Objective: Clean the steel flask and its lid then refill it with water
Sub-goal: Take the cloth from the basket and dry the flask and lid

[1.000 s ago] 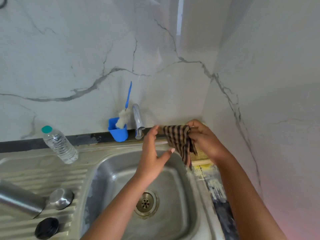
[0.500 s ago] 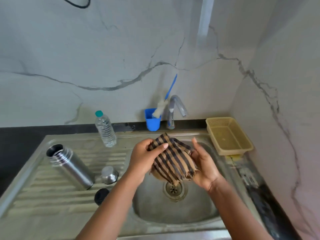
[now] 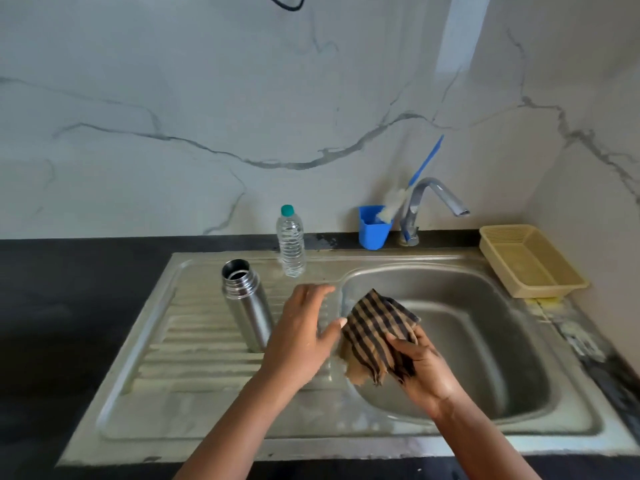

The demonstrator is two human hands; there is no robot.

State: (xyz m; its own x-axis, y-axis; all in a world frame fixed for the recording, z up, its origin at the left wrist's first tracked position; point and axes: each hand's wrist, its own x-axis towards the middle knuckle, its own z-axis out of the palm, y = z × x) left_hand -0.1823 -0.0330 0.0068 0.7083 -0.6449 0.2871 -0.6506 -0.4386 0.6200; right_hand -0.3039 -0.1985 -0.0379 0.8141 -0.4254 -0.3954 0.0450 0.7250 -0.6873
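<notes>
The steel flask (image 3: 246,303) stands upright and uncapped on the ribbed drainboard (image 3: 194,344), left of the sink bowl. My left hand (image 3: 300,336) hovers just right of the flask with fingers spread and relaxed, holding nothing; it hides the spot where the lid parts lay. My right hand (image 3: 420,367) grips a brown-and-black checked cloth (image 3: 375,332) over the sink bowl's left side. A plastic water bottle (image 3: 291,242) with a green cap stands behind the flask.
The steel sink bowl (image 3: 485,327) lies at right with the tap (image 3: 429,202) behind it. A blue cup (image 3: 372,230) holds a bottle brush (image 3: 412,185). A beige plastic basket (image 3: 533,261) sits at the far right. Dark counter surrounds the sink.
My left hand let go of the cloth and moved left toward the flask. My right hand now holds the cloth alone. The view shifted left, and the lid parts went out of sight behind my left hand.
</notes>
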